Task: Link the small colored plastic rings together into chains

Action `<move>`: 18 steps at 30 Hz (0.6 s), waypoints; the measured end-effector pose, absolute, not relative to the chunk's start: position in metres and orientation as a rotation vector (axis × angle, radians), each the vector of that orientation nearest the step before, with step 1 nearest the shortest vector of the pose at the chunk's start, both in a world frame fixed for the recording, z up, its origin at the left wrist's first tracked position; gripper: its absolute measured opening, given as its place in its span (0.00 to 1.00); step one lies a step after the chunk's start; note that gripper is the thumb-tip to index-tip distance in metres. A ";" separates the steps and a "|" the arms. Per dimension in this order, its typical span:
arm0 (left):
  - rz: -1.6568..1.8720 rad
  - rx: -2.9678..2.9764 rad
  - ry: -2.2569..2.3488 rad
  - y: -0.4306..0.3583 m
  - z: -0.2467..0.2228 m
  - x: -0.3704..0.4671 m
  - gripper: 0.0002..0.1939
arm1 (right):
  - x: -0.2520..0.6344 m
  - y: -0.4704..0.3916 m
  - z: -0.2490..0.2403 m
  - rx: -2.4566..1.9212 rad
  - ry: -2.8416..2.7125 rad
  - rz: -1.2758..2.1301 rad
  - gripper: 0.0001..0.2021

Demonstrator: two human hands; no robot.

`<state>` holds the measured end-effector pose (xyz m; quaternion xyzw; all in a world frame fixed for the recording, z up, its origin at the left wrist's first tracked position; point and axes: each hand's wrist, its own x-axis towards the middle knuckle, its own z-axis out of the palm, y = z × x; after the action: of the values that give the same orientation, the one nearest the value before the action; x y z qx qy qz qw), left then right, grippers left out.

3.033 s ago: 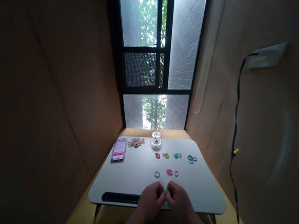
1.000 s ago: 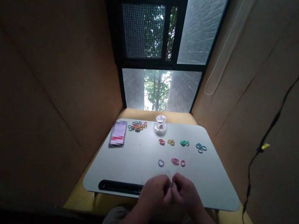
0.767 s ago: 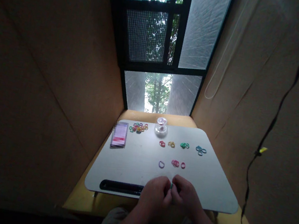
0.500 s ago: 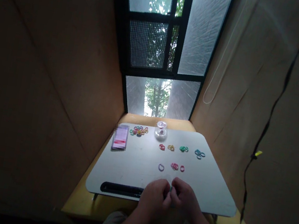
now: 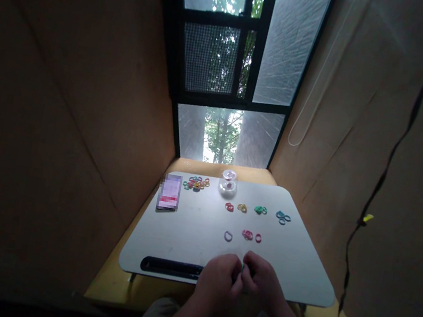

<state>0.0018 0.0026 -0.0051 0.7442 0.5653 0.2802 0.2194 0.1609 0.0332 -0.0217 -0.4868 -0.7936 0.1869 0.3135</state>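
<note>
My left hand and my right hand meet at the front edge of the white table, fingertips pinched together. Between them shows a tiny bit of a green band, mostly hidden by the fingers. Just beyond my hands lie a pale purple band, a pink cluster and a single pink band. Farther back sit small groups of red, yellow, green and blue bands.
At the back left are a phone-like object and a mixed pile of coloured bands. A clear round container stands at the back. Along the front edge runs a black slot. A black cable hangs at right.
The view has shifted slightly. Both hands keep nearly the same pinched position, and the bands on the table have not moved.
</note>
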 end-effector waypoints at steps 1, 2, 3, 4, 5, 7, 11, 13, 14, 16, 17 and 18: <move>0.767 2.061 1.557 0.003 -0.005 0.001 0.05 | 0.161 0.033 -0.021 -1.282 -2.093 0.497 0.05; 0.759 2.064 1.550 0.004 -0.005 0.001 0.05 | 0.161 0.033 -0.020 -1.284 -2.095 0.498 0.05; 0.750 2.071 1.539 0.004 -0.005 0.000 0.05 | 0.161 0.033 -0.020 -1.289 -2.099 0.497 0.05; 0.743 2.079 1.530 0.005 -0.005 0.000 0.06 | 0.161 0.033 -0.019 -1.299 -2.106 0.495 0.05; 0.739 2.090 1.521 0.005 -0.005 0.000 0.06 | 0.161 0.032 -0.018 -1.312 -2.115 0.492 0.05; 0.749 2.112 1.504 0.006 -0.007 0.000 0.05 | 0.161 0.032 -0.017 -1.323 -2.139 0.493 0.06; 0.799 2.133 1.443 0.008 -0.011 0.001 0.03 | 0.162 0.033 -0.014 -1.298 -2.170 0.526 0.06; 0.797 2.093 1.413 0.010 -0.011 0.001 0.02 | 0.161 0.034 -0.013 -1.290 -2.166 0.569 0.07; 0.788 2.059 1.400 0.012 -0.010 0.000 0.02 | 0.161 0.035 -0.012 -1.284 -2.157 0.595 0.07; 0.780 1.973 1.389 0.016 -0.007 -0.003 0.02 | 0.162 0.036 -0.010 -1.276 -2.140 0.665 0.07; 0.775 1.931 1.385 0.018 -0.006 -0.005 0.01 | 0.163 0.036 -0.009 -1.262 -2.139 0.718 0.07; 0.764 1.897 1.385 0.020 -0.006 -0.006 0.02 | 0.164 0.036 -0.009 -1.242 -2.137 0.767 0.08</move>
<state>-0.0057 0.0198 -0.0061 0.7251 0.5295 0.2920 0.3296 0.1642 0.0363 -0.0087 -0.4616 -0.7943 0.2851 0.2734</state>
